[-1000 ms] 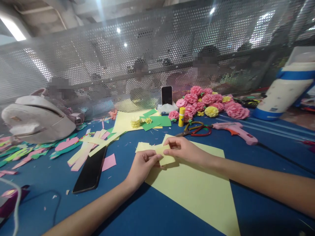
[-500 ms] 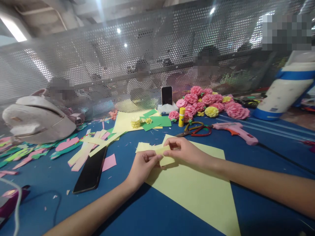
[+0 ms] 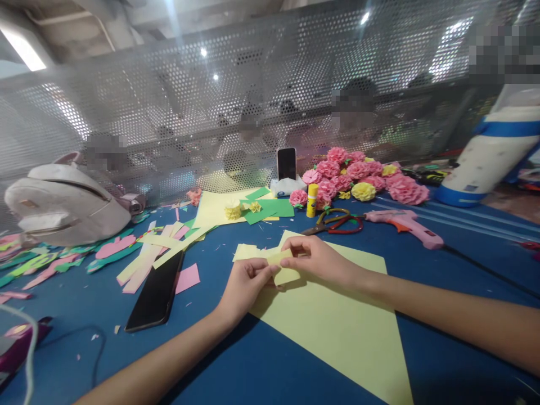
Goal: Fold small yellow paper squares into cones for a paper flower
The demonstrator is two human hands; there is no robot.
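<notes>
The slip (image 3: 288,277) is above the sheet (image 3: 337,320), its upper edge running left to right; fingers hide its long axis. Left hand (image 3: 244,284) and right hand (image 3: 320,260) pinch its sides. Scissors (image 3: 345,226) lie beyond.

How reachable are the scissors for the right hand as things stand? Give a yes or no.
Probably yes: the scissors lie just beyond the right hand, with nothing seen between them. That hand holds a small yellow paper with the left hand, so likely must let go first.
</notes>
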